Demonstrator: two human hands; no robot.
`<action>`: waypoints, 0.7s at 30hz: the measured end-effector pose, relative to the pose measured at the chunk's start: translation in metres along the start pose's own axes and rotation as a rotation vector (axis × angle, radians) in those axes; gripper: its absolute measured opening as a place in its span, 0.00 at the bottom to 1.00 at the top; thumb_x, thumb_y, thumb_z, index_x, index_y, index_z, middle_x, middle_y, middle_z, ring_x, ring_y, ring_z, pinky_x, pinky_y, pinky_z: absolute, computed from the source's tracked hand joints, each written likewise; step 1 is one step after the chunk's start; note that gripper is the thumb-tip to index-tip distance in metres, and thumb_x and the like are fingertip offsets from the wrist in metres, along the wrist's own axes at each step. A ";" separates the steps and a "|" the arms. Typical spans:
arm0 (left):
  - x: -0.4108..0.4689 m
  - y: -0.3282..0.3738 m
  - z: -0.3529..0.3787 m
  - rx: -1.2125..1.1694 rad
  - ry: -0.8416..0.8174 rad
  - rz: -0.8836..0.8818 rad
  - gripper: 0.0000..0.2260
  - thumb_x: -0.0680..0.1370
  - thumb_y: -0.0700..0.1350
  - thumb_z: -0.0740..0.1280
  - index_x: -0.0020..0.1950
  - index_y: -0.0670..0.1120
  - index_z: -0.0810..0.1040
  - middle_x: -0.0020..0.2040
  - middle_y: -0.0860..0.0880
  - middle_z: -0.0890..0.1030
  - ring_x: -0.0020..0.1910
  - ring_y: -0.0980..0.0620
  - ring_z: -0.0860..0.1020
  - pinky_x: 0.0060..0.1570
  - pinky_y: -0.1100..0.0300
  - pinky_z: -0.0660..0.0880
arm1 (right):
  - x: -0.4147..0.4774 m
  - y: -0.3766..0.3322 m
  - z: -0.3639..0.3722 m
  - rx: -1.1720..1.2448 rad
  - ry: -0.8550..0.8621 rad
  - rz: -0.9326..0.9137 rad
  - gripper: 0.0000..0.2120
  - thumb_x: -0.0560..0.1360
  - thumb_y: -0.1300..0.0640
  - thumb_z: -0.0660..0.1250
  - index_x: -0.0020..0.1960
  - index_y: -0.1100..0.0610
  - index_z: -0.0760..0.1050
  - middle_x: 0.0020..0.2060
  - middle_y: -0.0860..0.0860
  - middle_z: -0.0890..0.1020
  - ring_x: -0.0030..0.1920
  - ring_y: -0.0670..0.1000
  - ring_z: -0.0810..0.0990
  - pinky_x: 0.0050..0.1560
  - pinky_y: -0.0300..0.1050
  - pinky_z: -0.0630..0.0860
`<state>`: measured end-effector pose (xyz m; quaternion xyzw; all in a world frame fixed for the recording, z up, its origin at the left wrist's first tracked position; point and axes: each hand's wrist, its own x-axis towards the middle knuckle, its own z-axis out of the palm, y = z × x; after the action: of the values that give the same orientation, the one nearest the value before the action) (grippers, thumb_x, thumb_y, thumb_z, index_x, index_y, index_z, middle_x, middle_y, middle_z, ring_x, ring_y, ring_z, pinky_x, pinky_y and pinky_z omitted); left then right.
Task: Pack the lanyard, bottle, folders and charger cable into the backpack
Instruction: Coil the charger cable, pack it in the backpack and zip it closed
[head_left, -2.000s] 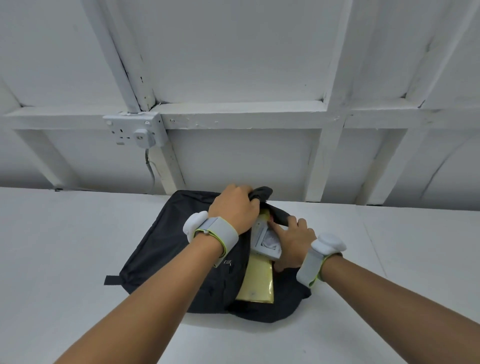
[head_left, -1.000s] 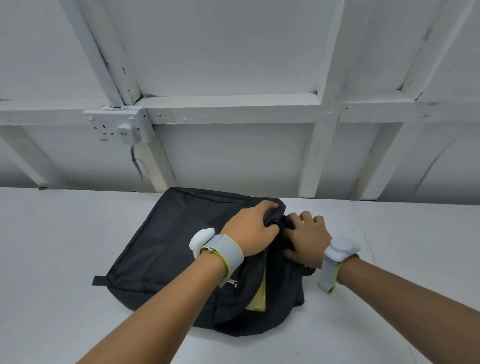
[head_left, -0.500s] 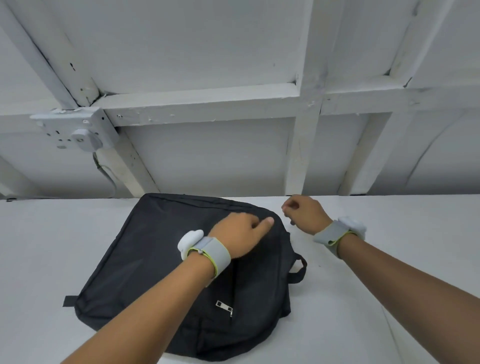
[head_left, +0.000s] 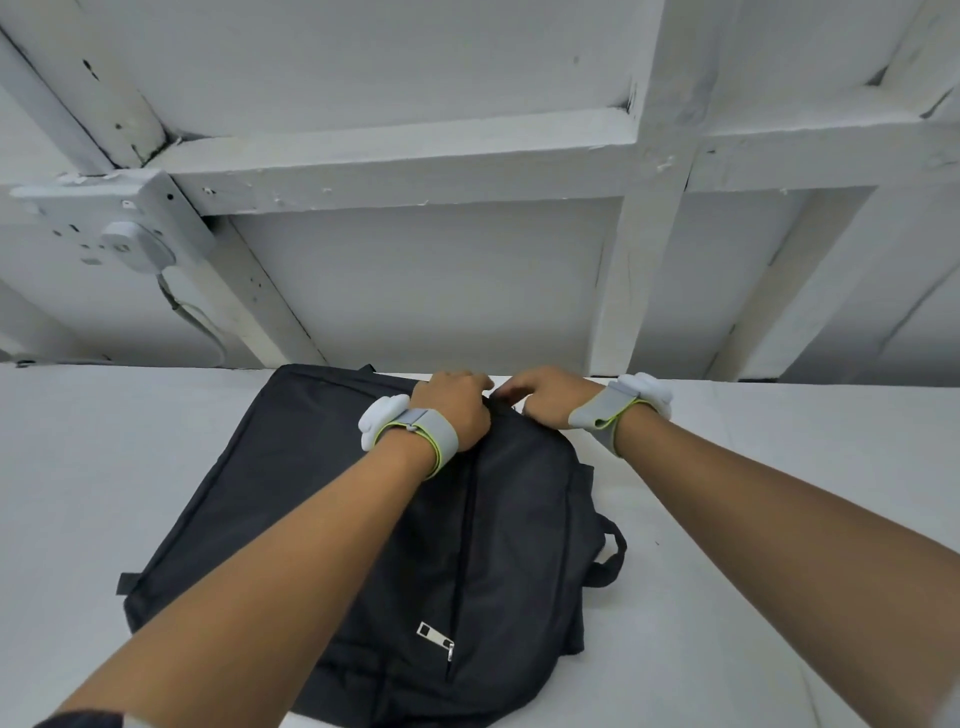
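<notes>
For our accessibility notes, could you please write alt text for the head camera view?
The left hand and right hand grip the far top edge of a black backpack lying flat on a white table, nothing of its contents showing. Behind stands a white panelled wall with a socket.

The backpack (head_left: 322, 493) is black woven cloth, matt, finely creased, with a slightly coarse weave. Its carry loop (head_left: 618, 551) is flat black webbing with the same dull finish. The zip pull (head_left: 450, 652) on the front looks like bright metal and catches the light. The surface (head_left: 104, 467) is white, smooth and matt. The wall (head_left: 415, 291) is painted matt white; its beams (head_left: 415, 171) look like wood, with the paint chipped and rough at the joints. The socket (head_left: 67, 208) and plug (head_left: 137, 249) are smooth white plastic with a faint sheen. Each wristband (head_left: 441, 436) is grey cloth edged in lime, carrying a smooth white plastic pod (head_left: 382, 423).
</notes>
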<state>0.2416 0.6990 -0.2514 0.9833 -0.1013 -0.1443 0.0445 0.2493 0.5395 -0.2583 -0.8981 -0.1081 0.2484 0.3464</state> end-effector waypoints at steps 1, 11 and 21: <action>0.001 -0.001 0.001 0.014 0.003 -0.001 0.20 0.78 0.45 0.59 0.70 0.53 0.73 0.69 0.48 0.74 0.67 0.43 0.71 0.63 0.48 0.68 | 0.002 0.002 -0.001 -0.014 -0.019 0.005 0.25 0.73 0.69 0.58 0.65 0.53 0.78 0.60 0.50 0.82 0.55 0.49 0.78 0.54 0.38 0.72; 0.005 -0.009 0.010 -0.020 0.120 -0.022 0.11 0.80 0.48 0.60 0.58 0.52 0.79 0.60 0.49 0.78 0.62 0.43 0.73 0.58 0.50 0.68 | 0.005 0.026 0.008 -0.316 0.205 -0.073 0.08 0.78 0.59 0.63 0.52 0.55 0.80 0.52 0.52 0.81 0.53 0.56 0.79 0.52 0.48 0.74; 0.012 -0.019 -0.004 -0.100 0.145 -0.059 0.09 0.80 0.49 0.61 0.56 0.51 0.79 0.58 0.46 0.80 0.57 0.41 0.78 0.54 0.50 0.74 | -0.038 0.047 -0.007 -0.481 0.391 -0.142 0.09 0.80 0.61 0.57 0.54 0.56 0.75 0.52 0.50 0.78 0.48 0.53 0.75 0.42 0.42 0.64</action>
<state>0.2578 0.7156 -0.2534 0.9903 -0.0616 -0.0789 0.0962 0.2215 0.4868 -0.2718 -0.9752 -0.1576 0.0136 0.1546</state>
